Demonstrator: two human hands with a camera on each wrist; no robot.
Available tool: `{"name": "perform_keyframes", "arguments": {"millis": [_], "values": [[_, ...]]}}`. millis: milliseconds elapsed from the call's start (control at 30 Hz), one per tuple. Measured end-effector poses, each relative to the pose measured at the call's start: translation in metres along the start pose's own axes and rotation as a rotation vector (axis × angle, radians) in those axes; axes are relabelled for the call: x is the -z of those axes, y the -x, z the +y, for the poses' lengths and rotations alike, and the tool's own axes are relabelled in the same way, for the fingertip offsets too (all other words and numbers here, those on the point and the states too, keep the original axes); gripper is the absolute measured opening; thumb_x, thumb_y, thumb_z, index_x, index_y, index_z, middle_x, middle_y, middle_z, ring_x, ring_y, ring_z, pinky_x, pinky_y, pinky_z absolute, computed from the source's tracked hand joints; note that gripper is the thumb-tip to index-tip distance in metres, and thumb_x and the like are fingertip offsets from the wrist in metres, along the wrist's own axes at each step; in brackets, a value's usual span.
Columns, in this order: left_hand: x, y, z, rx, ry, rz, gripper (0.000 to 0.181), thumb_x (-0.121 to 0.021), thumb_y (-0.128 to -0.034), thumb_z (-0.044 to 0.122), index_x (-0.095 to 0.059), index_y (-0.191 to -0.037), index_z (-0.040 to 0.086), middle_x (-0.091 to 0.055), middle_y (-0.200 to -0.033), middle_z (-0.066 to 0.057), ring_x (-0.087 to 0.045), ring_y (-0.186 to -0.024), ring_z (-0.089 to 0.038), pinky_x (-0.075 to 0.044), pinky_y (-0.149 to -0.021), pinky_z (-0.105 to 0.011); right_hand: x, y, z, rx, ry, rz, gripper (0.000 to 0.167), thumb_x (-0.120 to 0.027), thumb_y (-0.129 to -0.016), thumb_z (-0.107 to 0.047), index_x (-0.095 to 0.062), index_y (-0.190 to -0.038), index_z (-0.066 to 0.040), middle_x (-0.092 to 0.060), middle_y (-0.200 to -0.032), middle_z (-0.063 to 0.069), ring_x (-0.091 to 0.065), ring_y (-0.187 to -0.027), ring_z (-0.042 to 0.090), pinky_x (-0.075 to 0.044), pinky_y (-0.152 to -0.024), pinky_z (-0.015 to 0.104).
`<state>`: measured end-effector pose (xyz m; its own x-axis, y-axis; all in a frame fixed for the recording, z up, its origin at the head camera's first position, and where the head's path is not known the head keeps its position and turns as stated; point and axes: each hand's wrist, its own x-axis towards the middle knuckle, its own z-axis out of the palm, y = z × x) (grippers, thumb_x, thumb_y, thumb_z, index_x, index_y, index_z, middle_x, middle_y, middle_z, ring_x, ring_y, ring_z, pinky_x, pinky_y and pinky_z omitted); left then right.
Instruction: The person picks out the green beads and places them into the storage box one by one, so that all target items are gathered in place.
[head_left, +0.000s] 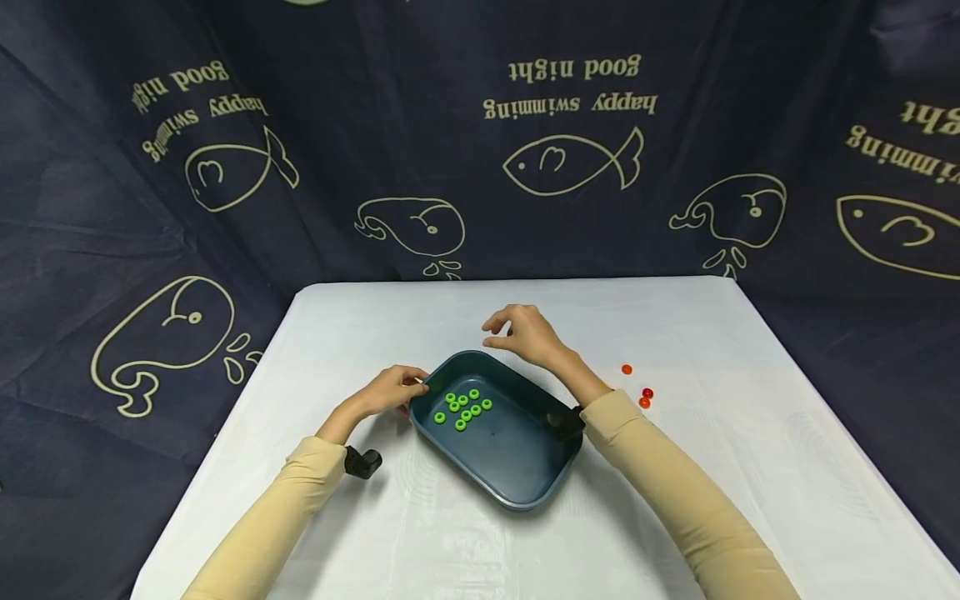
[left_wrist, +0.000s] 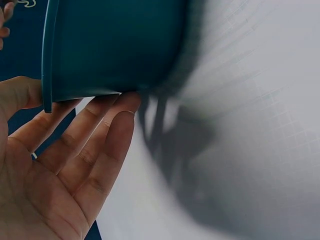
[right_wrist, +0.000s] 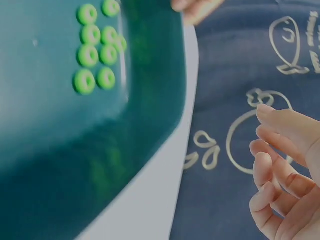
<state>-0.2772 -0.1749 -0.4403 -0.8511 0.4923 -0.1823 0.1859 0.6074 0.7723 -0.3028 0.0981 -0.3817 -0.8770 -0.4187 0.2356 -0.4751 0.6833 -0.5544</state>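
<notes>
A dark teal rectangular tray (head_left: 517, 454) sits at an angle in the middle of the white table. Several small bright green rings (head_left: 476, 410) lie on its floor, grouped toward the left end. My left hand (head_left: 388, 389) grips that end; in the left wrist view the thumb is at the rim of the tray (left_wrist: 115, 45) and the fingers lie against its outer wall. Beyond the far edge of the tray, my right hand (head_left: 527, 333) hovers with loosely bent fingers, thumb and index apart, nothing between them. In the right wrist view it is beside the tray (right_wrist: 50, 130).
To the right of the tray, a few small round pieces lie on the white table (head_left: 750, 467): an orange one (head_left: 627, 369), a red one (head_left: 648, 392) and another orange one (head_left: 644, 402). A dark cloth (head_left: 420, 108) with fish drawings hangs behind the table.
</notes>
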Motion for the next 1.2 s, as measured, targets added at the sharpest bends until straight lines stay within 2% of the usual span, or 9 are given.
{"name": "perform_keyframes", "arguments": {"millis": [133, 300, 567, 733, 900, 1200], "values": [[0.001, -0.001, 0.0, 0.014, -0.012, 0.005, 0.039, -0.05, -0.0966, 0.015, -0.052, -0.128, -0.008, -0.063, -0.108, -0.028, -0.062, -0.061, -0.017, -0.057, -0.061, -0.046, 0.022, 0.007, 0.011, -0.018, -0.001, 0.05, 0.024, -0.074, -0.08, -0.023, -0.073, -0.102, -0.011, -0.071, -0.096, 0.008, -0.062, -0.078, 0.021, -0.054, -0.068, 0.032], [0.002, -0.001, -0.001, 0.013, -0.008, 0.004, 0.038, -0.051, -0.0962, 0.015, -0.052, -0.127, -0.008, -0.064, -0.108, -0.029, -0.062, -0.06, -0.017, -0.057, -0.061, -0.047, 0.044, 0.021, 0.03, -0.05, 0.002, 0.101, 0.025, -0.075, -0.08, -0.022, -0.073, -0.102, -0.009, -0.071, -0.095, 0.009, -0.063, -0.077, 0.023, -0.053, -0.066, 0.033], [0.001, -0.001, 0.0, 0.02, 0.006, 0.002, 0.04, -0.049, -0.0971, 0.015, -0.05, -0.128, -0.01, -0.061, -0.11, -0.032, -0.062, -0.061, -0.015, -0.057, -0.062, -0.049, 0.062, 0.051, 0.059, -0.145, 0.014, 0.122, 0.024, -0.074, -0.081, -0.023, -0.073, -0.101, -0.01, -0.071, -0.096, 0.011, -0.062, -0.077, 0.024, -0.051, -0.065, 0.031], [0.001, -0.003, -0.004, 0.037, -0.015, 0.004, 0.039, -0.05, -0.0965, 0.016, -0.051, -0.129, -0.006, -0.063, -0.111, -0.028, -0.062, -0.06, -0.013, -0.058, -0.062, -0.044, 0.061, 0.071, 0.076, -0.175, 0.011, 0.129, 0.024, -0.074, -0.081, -0.022, -0.073, -0.1, -0.009, -0.071, -0.095, 0.013, -0.061, -0.076, 0.024, -0.05, -0.067, 0.032], [0.001, -0.004, -0.004, 0.038, -0.009, 0.005, 0.04, -0.051, -0.0961, 0.016, -0.051, -0.129, -0.006, -0.063, -0.111, -0.027, -0.062, -0.061, -0.014, -0.058, -0.061, -0.042, 0.052, 0.093, 0.092, -0.192, 0.011, 0.114, 0.023, -0.074, -0.08, -0.022, -0.074, -0.1, -0.009, -0.071, -0.094, 0.012, -0.06, -0.073, 0.021, -0.05, -0.066, 0.029], [0.001, -0.003, -0.004, 0.046, -0.004, 0.007, 0.04, -0.051, -0.0958, 0.016, -0.052, -0.129, -0.006, -0.063, -0.111, -0.027, -0.063, -0.066, -0.016, -0.058, -0.062, -0.042, 0.029, 0.131, 0.112, -0.215, -0.032, 0.092, 0.024, -0.075, -0.08, -0.018, -0.073, -0.099, -0.005, -0.071, -0.09, 0.011, -0.059, -0.061, 0.018, -0.045, -0.052, 0.02]]}}
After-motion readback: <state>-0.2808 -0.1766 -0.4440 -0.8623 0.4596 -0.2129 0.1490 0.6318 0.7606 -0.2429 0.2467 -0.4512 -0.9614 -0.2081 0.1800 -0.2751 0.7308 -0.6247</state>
